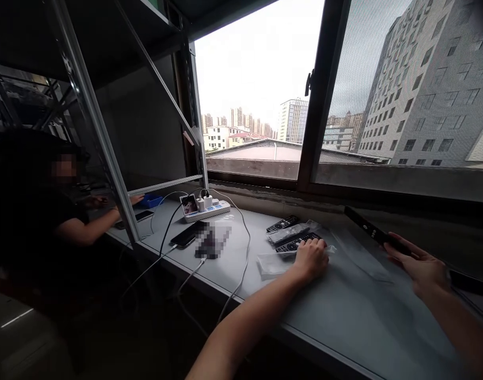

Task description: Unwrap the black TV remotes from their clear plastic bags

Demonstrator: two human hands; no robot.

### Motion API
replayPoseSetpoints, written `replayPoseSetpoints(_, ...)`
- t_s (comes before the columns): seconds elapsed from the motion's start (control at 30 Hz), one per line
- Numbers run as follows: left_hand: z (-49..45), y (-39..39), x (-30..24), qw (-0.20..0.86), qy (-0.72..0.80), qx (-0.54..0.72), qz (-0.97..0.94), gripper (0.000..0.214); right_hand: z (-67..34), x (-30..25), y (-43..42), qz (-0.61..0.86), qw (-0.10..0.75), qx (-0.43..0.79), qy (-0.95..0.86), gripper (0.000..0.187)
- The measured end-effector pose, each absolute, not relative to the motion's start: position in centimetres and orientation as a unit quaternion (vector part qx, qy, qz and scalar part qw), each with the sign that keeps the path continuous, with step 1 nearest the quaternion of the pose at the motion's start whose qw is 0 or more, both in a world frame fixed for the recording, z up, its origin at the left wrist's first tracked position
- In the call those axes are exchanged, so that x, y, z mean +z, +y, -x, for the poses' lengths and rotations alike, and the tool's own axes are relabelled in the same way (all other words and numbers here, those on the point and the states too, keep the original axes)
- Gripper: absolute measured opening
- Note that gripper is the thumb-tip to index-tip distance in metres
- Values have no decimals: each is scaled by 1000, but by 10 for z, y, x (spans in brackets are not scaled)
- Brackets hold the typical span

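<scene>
My right hand (pixel 421 264) holds a slim black remote control (pixel 370 229) raised above the right side of the table, its long end pointing up and left. My left hand (pixel 312 257) rests on the table with its fingers curled over the right end of another black remote control (pixel 291 247). A third remote control (pixel 283 224) lies behind that one, towards the window. Between these two is a clear plastic sleeve (pixel 292 232); what it contains is hard to make out. A second clear sleeve (pixel 272 265) lies in front, partly beneath my left wrist.
A long clear plastic bag (pixel 360 253) lies between my hands. Further left are a white power strip (pixel 208 211) with chargers, a dark phone (pixel 189 234) and a loose white cable (pixel 248 248). A metal shelf post (pixel 101 132) separates me from a seated co-worker (pixel 75 227).
</scene>
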State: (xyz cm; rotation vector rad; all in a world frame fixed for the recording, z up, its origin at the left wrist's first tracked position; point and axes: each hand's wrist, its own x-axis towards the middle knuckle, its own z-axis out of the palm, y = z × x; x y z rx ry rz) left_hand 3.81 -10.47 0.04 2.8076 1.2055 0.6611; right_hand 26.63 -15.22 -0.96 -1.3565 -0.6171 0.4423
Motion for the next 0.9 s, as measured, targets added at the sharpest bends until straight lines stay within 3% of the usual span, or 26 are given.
replayPoseSetpoints(0.1, -39, -102, -3, -11, 372, 203, -905, 17, -270, -14, -150, 623, 711, 184, -269, 53)
replayPoseSetpoints(0.27, -43, -101, -5, -29, 366, 204, -908, 26, -266, -8, -151, 631, 711, 188, -248, 46)
replayPoseSetpoints(0.73, -39, -104, 5, 23, 358, 188, -914, 25, -234, 28, -165, 616, 719, 258, -194, 26)
replayPoseSetpoints(0.9, -41, -103, 8, 23, 392, 192, -899, 27, -233, 36, -169, 609, 729, 258, -179, 30)
